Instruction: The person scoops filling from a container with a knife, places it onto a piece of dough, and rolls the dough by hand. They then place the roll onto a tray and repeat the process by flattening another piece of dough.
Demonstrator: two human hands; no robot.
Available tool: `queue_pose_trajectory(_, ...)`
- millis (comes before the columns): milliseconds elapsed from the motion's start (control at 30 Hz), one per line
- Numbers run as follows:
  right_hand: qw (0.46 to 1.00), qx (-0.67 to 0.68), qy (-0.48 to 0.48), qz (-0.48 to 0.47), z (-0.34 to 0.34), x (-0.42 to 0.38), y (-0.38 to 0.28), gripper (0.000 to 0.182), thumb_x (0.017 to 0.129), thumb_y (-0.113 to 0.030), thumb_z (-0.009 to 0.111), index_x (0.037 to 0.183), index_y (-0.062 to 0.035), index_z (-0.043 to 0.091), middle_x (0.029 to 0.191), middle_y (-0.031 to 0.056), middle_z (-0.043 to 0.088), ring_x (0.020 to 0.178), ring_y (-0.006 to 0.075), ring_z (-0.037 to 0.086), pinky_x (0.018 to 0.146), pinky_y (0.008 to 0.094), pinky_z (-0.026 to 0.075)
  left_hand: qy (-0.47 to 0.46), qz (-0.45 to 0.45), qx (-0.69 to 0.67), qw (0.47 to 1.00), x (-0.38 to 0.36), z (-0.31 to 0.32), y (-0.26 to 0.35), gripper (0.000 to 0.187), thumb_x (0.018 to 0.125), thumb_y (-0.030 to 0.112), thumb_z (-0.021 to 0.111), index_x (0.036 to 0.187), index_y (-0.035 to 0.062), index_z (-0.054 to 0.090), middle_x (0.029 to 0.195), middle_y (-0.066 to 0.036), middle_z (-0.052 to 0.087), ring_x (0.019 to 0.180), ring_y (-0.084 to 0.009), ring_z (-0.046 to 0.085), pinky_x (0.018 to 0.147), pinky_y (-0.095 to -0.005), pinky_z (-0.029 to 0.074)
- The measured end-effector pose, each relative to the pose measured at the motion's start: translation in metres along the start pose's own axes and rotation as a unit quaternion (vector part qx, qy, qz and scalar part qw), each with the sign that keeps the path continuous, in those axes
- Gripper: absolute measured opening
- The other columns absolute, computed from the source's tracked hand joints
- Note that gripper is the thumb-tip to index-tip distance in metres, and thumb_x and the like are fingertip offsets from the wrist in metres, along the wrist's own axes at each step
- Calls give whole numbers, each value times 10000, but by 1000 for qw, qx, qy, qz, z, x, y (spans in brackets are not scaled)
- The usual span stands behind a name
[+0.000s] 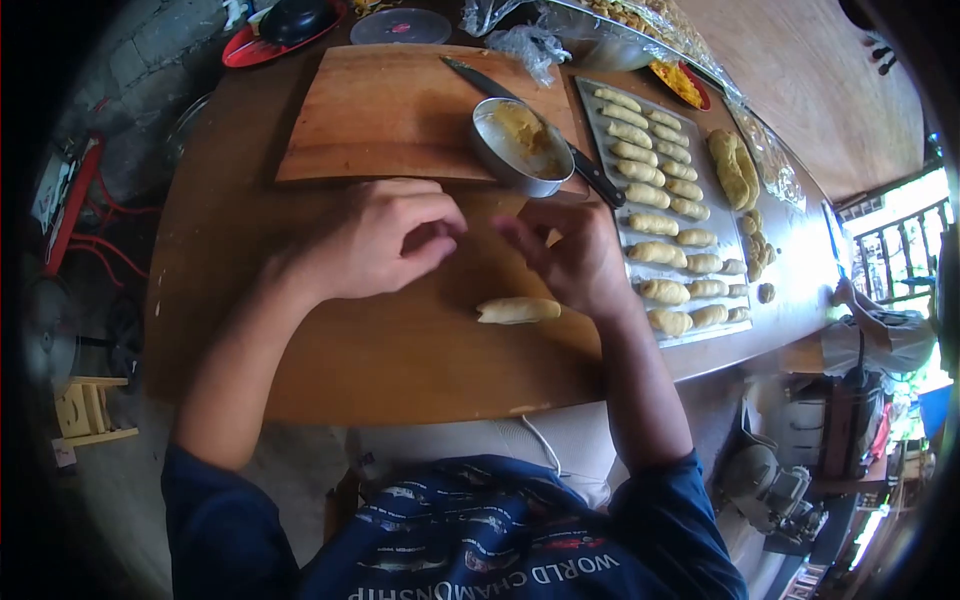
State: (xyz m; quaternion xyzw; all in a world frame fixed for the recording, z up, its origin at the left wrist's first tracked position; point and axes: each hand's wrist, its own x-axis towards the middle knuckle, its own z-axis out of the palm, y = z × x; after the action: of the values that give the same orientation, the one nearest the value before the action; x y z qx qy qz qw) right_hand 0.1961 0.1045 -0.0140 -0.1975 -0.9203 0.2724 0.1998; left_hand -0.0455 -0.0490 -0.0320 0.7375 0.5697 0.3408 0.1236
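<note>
while both hands hover over the wooden table point(400, 360), the left hand point(385, 240) is curled loosely with its fingers bent inward, and whether it grips anything cannot be told. the right hand point(570, 255) pinches a small bit of dough point(552, 237) at its fingertips. just below and between the hands, a rolled dough piece point(518, 311) lies alone on the table, its long axis running left to right, near the baking tray point(600, 110) of similar rolls and the metal bowl point(520, 145) on the cutting board point(380, 110).

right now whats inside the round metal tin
The round metal tin holds a smear of yellowish filling against its far side. Its near wall hides the bottom nearest the hands.
</note>
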Motion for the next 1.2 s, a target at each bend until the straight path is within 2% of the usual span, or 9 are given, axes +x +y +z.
queue_pose_trajectory(67,992,1,109,-61,-5,-5,-1,161,1004,-169,878,1104,-50,838,931,146,794,840,317,764,767,451,603,-49,18,21,998,0,3,13,368,987,264,856,1288,60,799,1168,-153,769,1156,-342,748,1039,-477,602)
queue_pose_trajectory(100,992,0,109,-61,-12,-12,-3,161,1004,-169,878,1104,-50,838,931,146,794,840,317,764,767,451,603,-102,15,61,993,-3,5,20,597,979,429,871,1440,70,750,1334,-163,727,1305,-360,680,1186,-500,531)
queue_pose_trajectory(167,996,-7,79,-36,-29,-33,-11,335,975,-156,885,1291,-70,816,1186,155,808,1082,347,763,960,465,616,-106,34,67,992,-6,15,31,643,975,463,874,1463,67,737,1350,-163,714,1320,-365,668,1201,-504,516)
queue_pose_trajectory(200,996,-11,80,-36,-31,-45,-13,335,975,-156,885,1291,-70,816,1186,155,808,1082,347,763,960,465,616,-111,53,72,990,-6,20,36,690,972,498,877,1486,65,724,1366,-164,702,1335,-369,657,1216,-508,502)
queue_pose_trajectory(267,994,-75,-30,-71,-31,-70,-13,468,956,-170,899,1400,-83,777,1320,165,773,1229,389,724,1079,498,585,-119,51,76,989,-5,29,41,666,973,482,884,1453,50,724,1363,-158,688,1332,-363,654,1199,-501,510)
queue_pose_trajectory(300,997,-34,-45,-56,-25,-79,-12,498,942,-199,915,1410,-92,783,1293,156,760,1250,391,692,1091,514,569,-112,43,71,990,-5,35,44,615,982,449,881,1423,49,728,1337,-154,694,1307,-360,666,1177,-500,524)
queue_pose_trajectory(633,998,-62,-8,-12,2,-90,-5,352,947,-187,889,1270,-78,801,1168,113,721,1124,363,661,1027,478,562,-67,43,56,995,-2,50,52,407,962,281,902,1249,52,726,1198,-129,745,1151,-361,740,1013,-486,603)
queue_pose_trajectory(1067,999,-21,-46,-6,-10,-81,-11,259,980,-179,879,1210,-72,824,1106,114,759,1090,356,676,993,472,564,-33,37,29,998,-5,53,56,291,967,230,890,1155,56,751,1091,-110,765,1096,-342,756,973,-479,617)
queue_pose_trajectory(1200,998,25,-33,42,-13,-80,-16,249,1004,-180,859,1223,-67,823,1118,123,763,1087,360,690,998,476,565,-42,3,18,999,-4,45,61,286,964,248,900,1127,50,774,1098,-113,757,1089,-335,747,958,-472,613)
